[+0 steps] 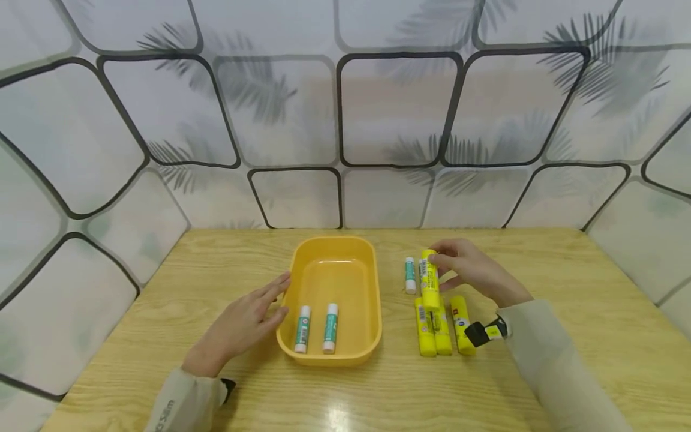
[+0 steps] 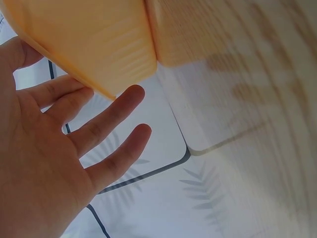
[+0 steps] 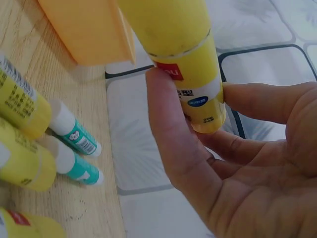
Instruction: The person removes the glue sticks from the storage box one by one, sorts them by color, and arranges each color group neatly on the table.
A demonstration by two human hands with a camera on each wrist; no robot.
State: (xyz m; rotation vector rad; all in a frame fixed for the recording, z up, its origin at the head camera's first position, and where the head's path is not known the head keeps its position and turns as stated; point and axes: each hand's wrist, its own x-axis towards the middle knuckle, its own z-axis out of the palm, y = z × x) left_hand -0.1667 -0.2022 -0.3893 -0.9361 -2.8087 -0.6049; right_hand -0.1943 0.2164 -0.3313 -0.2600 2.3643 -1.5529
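Note:
My right hand (image 1: pixel 477 273) (image 3: pixel 257 163) grips a yellow glue stick (image 1: pixel 430 288) (image 3: pixel 173 39) between thumb and fingers, raised over the table. Below it lie several yellow glue sticks (image 1: pixel 426 337) (image 3: pixel 22 153), one set slightly apart on the right (image 1: pixel 461 324). Small white-and-teal sticks (image 1: pixel 410 277) (image 3: pixel 81 139) lie just left of the held one. My left hand (image 1: pixel 237 324) (image 2: pixel 59 134), its fingers extended, touches the left rim of the orange tray (image 1: pixel 378 300) (image 2: pixel 94 42). Inside the tray rest two white-and-teal sticks (image 1: pixel 303 330) (image 1: pixel 330 328), side by side near its front.
The wooden table (image 1: pixel 216 258) extends around the tray. A patterned white covering (image 1: pixel 388 198) rises behind the table and along both sides. A dark strap (image 1: pixel 486 331) with a yellow-green tag is at the right wrist.

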